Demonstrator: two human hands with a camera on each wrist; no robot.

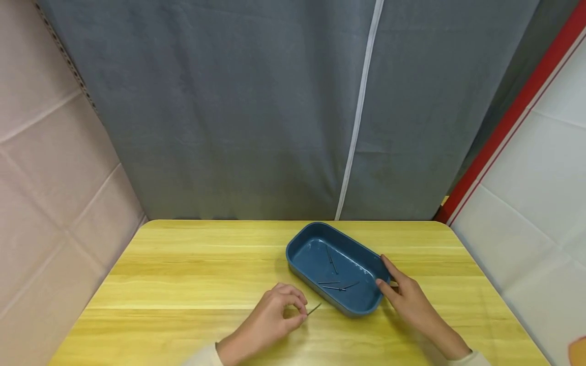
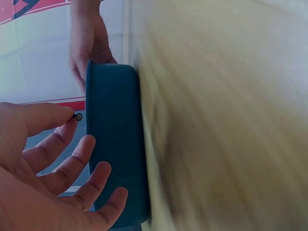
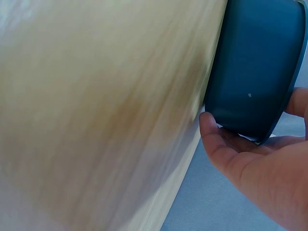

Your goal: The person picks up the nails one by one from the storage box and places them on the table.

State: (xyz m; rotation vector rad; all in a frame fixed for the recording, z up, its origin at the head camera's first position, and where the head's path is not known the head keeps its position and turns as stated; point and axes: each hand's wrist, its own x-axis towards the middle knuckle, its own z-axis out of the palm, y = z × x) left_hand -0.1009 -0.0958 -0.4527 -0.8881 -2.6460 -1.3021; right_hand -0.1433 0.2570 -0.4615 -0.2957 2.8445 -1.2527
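Observation:
Between its thumb and index finger, my left hand [image 1: 278, 314] pinches a thin dark nail [image 1: 314, 309]. Its small round head [image 2: 79, 117] shows at the fingertips in the left wrist view, while the other fingers are spread loosely. The nail is just outside the near side of a blue rectangular tray [image 1: 309, 260]. Several similar nails [image 1: 334, 288] lie scattered on the tray floor. My right hand [image 1: 409, 297] grips the tray's right end, thumb at the rim and fingers around the outer wall [image 3: 255, 62]. The tray sits at an angle on the table.
The light wood table [image 1: 192, 274] carries the tray right of its middle. A grey curtain [image 1: 229, 112] hangs behind the far edge. White cloth walls [image 1: 540, 203] stand on both sides, with a red strip [image 1: 508, 122] along the right one.

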